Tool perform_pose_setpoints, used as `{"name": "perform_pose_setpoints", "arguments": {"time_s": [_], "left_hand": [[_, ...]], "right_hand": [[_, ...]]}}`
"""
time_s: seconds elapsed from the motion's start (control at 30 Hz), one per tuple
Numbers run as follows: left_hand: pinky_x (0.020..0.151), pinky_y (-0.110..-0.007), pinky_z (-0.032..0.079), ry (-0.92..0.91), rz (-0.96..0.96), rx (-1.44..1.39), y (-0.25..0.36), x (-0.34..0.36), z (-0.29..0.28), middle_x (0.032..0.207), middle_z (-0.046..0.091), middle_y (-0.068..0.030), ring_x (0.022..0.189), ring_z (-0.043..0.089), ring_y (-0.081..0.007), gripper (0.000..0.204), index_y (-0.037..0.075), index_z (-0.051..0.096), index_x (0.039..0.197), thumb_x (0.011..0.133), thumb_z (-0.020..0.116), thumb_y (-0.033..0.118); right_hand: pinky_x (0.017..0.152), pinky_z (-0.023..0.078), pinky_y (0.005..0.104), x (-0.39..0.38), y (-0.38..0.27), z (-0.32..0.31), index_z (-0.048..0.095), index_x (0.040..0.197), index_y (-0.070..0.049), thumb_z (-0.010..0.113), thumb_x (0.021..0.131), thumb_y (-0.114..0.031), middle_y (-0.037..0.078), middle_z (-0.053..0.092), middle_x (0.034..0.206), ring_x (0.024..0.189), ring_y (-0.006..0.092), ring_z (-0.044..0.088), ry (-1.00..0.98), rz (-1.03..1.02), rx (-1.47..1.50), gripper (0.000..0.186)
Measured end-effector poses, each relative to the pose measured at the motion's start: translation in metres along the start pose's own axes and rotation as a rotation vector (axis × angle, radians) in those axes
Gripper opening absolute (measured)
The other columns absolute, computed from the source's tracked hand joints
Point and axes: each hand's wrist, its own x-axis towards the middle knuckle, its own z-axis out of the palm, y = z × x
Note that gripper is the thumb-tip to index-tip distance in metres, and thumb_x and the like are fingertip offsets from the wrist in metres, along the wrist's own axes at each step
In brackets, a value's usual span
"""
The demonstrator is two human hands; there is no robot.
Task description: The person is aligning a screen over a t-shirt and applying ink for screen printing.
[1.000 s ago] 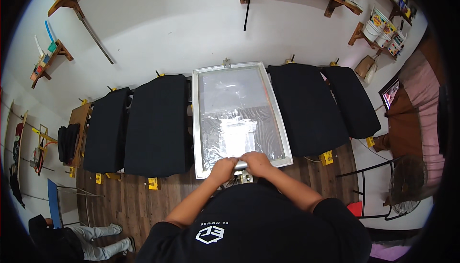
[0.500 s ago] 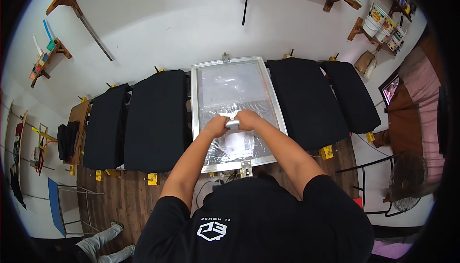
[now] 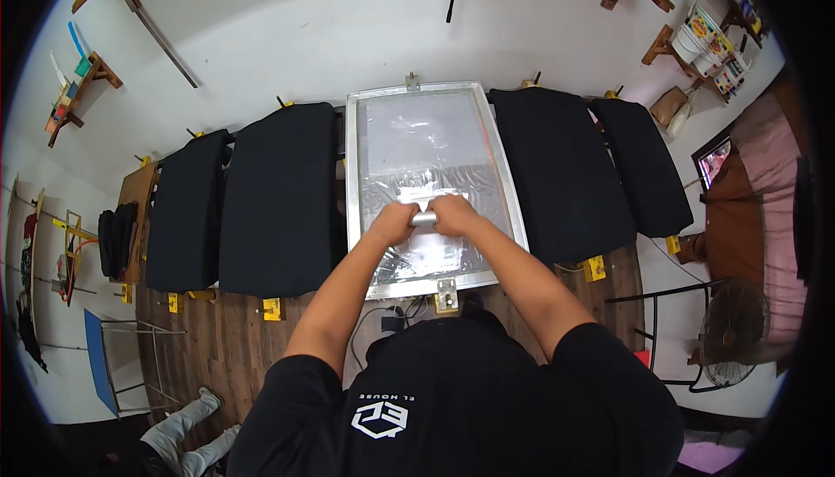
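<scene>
A screen printing frame (image 3: 352, 173) with a silver metal border lies lengthwise in front of me. Its pale mesh (image 3: 417, 133) has shiny, wrinkled clear film over it. On the near half of the mesh, both my hands grip a squeegee (image 3: 424, 219) with a silver handle. My left hand (image 3: 394, 223) is closed round its left part, my right hand (image 3: 454, 215) round its right part. Only a short piece of handle shows between them; my hands hide the rest, and the blade cannot be made out. A metal clamp (image 3: 446, 294) sits at the frame's near edge.
Black padded boards flank the frame, two on the left (image 3: 280, 199) and two on the right (image 3: 565, 177). Wall shelves hold white tubs (image 3: 691, 42). A fan (image 3: 735, 333) stands at right. At lower left are another person's legs (image 3: 187, 425) and a blue-topped stand (image 3: 100, 364).
My hands have drawn the squeegee a little toward me along the mesh, both still gripping it. My view has shifted slightly, so the boards and frame sit higher in the picture.
</scene>
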Motion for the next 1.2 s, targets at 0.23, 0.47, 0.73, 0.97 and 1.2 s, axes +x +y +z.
{"name": "perform_pose_setpoints", "arguments": {"time_s": [0.23, 0.47, 0.73, 0.97, 1.2], "left_hand": [[0.071, -0.055, 0.055, -0.002, 0.034, -0.019, 0.061, -0.08, 0.029, 0.077, 0.068, -0.0243, 0.076, 0.069, -0.045, 0.014, 0.002, 0.062, 0.096, 0.082, 0.061, 0.004], [0.072, -0.053, 0.056, -0.08, 0.035, -0.031, 0.064, -0.084, 0.018, 0.08, 0.069, -0.0227, 0.078, 0.069, -0.0435, 0.014, 0.005, 0.065, 0.096, 0.084, 0.065, 0.011], [0.074, -0.051, 0.057, 0.048, 0.031, 0.088, 0.037, -0.019, 0.005, 0.085, 0.072, -0.0195, 0.082, 0.071, -0.0409, 0.017, 0.009, 0.069, 0.101, 0.085, 0.063, 0.01], [0.096, -0.045, 0.055, 0.106, 0.075, 0.07, 0.04, -0.051, 0.04, 0.118, 0.068, -0.0195, 0.11, 0.066, -0.0383, 0.044, 0.003, 0.063, 0.128, 0.084, 0.057, -0.001], [0.112, -0.045, 0.046, 0.152, 0.142, 0.073, 0.058, -0.093, 0.055, 0.129, 0.061, -0.0285, 0.122, 0.061, -0.0409, 0.052, -0.003, 0.057, 0.136, 0.084, 0.057, 0.0]], "right_hand": [[0.087, 0.055, 0.0452, -0.093, -0.019, 0.031, 0.074, 0.099, -0.008, 0.074, 0.071, -0.01, 0.014, 0.071, 0.098, 0.096, 0.0356, 0.069, 0.113, -0.091, 0.135, 0.028], [0.087, 0.056, 0.0457, -0.096, -0.026, 0.019, 0.075, 0.109, -0.01, 0.072, 0.072, -0.013, 0.013, 0.073, 0.104, 0.098, 0.0355, 0.07, -0.038, -0.079, 0.058, 0.037], [0.091, 0.055, 0.0458, -0.039, 0.001, 0.004, 0.073, 0.114, -0.012, 0.07, 0.076, -0.009, 0.012, 0.072, 0.111, 0.107, 0.0341, 0.067, 0.107, -0.066, -0.009, 0.038], [0.09, 0.055, 0.0448, -0.066, -0.003, 0.033, 0.063, 0.118, -0.009, 0.076, 0.071, -0.005, 0.011, 0.067, 0.115, 0.107, 0.0338, 0.066, 0.254, -0.121, 0.026, 0.05], [0.085, 0.055, 0.0474, -0.104, -0.017, 0.064, 0.059, 0.121, -0.01, 0.073, 0.069, -0.002, 0.01, 0.065, 0.114, 0.104, 0.0344, 0.065, 0.325, -0.113, 0.086, 0.055]]}}
